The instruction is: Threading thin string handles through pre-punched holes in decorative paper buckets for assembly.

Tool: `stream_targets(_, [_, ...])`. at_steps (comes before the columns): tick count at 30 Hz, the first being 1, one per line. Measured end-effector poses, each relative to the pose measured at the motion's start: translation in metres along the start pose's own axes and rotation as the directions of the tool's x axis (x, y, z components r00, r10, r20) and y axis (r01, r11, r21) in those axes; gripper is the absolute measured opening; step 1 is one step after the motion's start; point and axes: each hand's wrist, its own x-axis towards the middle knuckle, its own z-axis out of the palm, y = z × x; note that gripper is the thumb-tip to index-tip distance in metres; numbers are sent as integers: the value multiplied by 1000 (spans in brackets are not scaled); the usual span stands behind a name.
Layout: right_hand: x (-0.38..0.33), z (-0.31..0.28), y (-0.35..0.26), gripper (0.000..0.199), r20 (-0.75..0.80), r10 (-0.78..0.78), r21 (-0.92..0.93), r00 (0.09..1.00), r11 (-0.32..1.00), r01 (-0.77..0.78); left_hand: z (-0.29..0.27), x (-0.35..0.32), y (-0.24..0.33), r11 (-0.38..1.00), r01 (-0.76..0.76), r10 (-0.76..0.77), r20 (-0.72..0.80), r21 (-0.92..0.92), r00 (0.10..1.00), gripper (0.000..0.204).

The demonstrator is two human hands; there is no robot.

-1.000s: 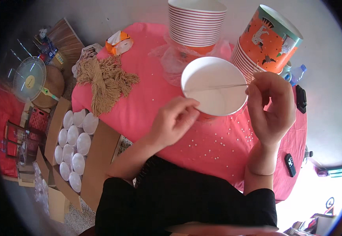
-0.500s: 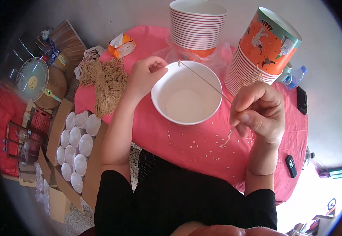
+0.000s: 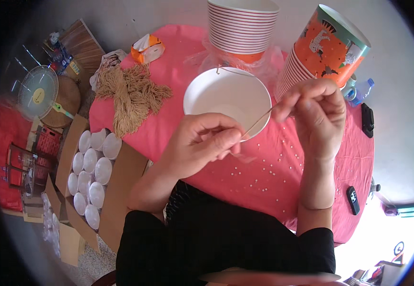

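Observation:
A large white-lined paper bucket (image 3: 211, 93) stands upright in front of me on the table. From its far rim, a thin tan cord (image 3: 258, 123) with a small knot-like end inside the wall runs toward my right hand (image 3: 319, 119). That hand is closed in a pinch on the cord, right of the bucket. My left hand (image 3: 195, 145), at the bucket's near left rim, also pinches the cord, and a short length stretches between both hands. A blurred loose end trails below the left fingertips.
A bundle of tan cords (image 3: 133, 95) lies at the left on the pink-covered table (image 3: 178, 62). Two bucket stacks stand behind: one white-rimmed stack (image 3: 242, 33), one orange patterned stack (image 3: 328, 43). White dots are scattered nearby. A carton of clear cups (image 3: 91, 159) stands left; a remote (image 3: 352, 200) lies right.
My left hand has moved from the bucket's far left rim down to its near side and taken hold of the cord. My right hand has risen slightly; the cord from the rim now looks slacker.

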Motion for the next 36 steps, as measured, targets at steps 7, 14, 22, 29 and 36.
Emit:
stream_targets(7, [7,-16,-1,13,-145,19,23,989,1000,-15,-10,-2,-8,969,36,-32,20,-243,999,22])
stream_targets(14, [-3,8,2,16,54,133,17,990,991,-134,15,15,-13,979,-173,173,-11,-112,985,32])
stream_targets(22, [7,-16,0,11,-133,3,-39,991,999,-8,9,9,-12,993,-29,28,-14,-111,1000,18])
stream_targets(29, [13,-31,-1,11,-188,-23,-92,982,996,5,-5,-4,-8,991,130,-131,-47,-23,990,18])
stream_targets(36, [8,-19,17,28,37,-126,-999,991,-21,35,-4,-7,-15,800,-134,291,-182,584,939,12])
